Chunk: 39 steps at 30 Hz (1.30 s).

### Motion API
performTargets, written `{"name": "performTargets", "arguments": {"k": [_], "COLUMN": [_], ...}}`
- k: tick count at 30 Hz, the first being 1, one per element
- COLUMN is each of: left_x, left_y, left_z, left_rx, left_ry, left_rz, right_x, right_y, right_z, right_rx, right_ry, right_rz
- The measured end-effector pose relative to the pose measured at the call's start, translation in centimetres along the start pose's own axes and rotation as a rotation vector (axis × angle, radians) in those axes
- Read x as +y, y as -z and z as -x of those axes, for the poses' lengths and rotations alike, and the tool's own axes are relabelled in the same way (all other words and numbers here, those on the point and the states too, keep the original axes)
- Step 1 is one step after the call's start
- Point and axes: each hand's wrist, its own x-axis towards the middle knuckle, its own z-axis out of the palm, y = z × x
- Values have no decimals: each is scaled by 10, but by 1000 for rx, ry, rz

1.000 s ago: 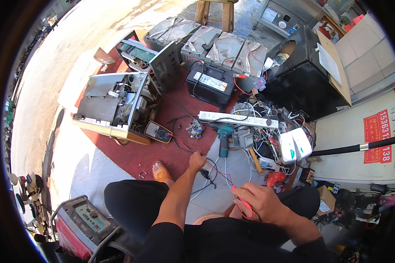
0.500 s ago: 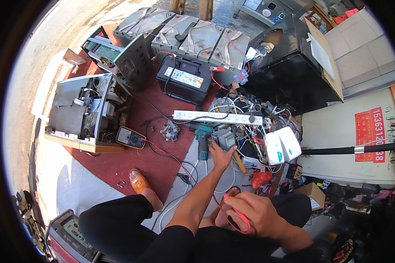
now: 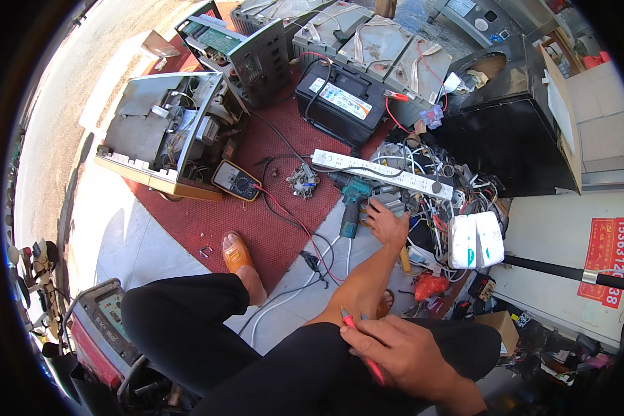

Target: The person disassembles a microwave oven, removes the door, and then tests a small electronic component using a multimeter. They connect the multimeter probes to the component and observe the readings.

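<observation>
Left grip point(image 3: 388, 223): on grey box point(image 3: 393, 202), clamped? couldn't tell
Right grip point(image 3: 412, 352): I pinched red test probe point(image 3: 349, 321)
Multimeter point(image 3: 236, 182): probe tug could've dragged it

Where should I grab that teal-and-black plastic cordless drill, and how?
Probably by the handle, from the near side, palm down: the drill seems to lie on its side, with that slim handle pointing toward the bottom of the picture. Mind the left hand just right of it.
</observation>
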Motion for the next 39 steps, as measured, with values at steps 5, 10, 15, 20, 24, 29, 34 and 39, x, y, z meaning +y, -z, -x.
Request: {"name": "performTargets", "arguments": {"k": [5,10,15,20,24,29,34,39], "left_x": [-35,-75,-81,-44,22,100,129,130], "left_y": [13,74,160,250,327,411,447,425], "left_z": [-17,-53,-33,12,58,99,115,123], "left_rx": [-60,-577,-773,-1014,-1119,-1033,-1037,-1150], "left_ry": [-188,-6,84,-256,-398,-526,-512,-391], "left_rz": [163,570,1070,1461,1700,1662,1582,1668], "right_x": [2,7,-3,-11,-13,-13,-18,-33], "right_y": [-5,0,-4,-1,2,8,16,26], "right_z": [3,11,13,17,20,21,9,-21], "right_rx": [424,549,584,771,981,1099,1129,1093], "right_ry": [166,28,104,206,179,73,215,222], "right_rz": [-49,-24,-25,-21,-136,-163,-155,-1022]}}
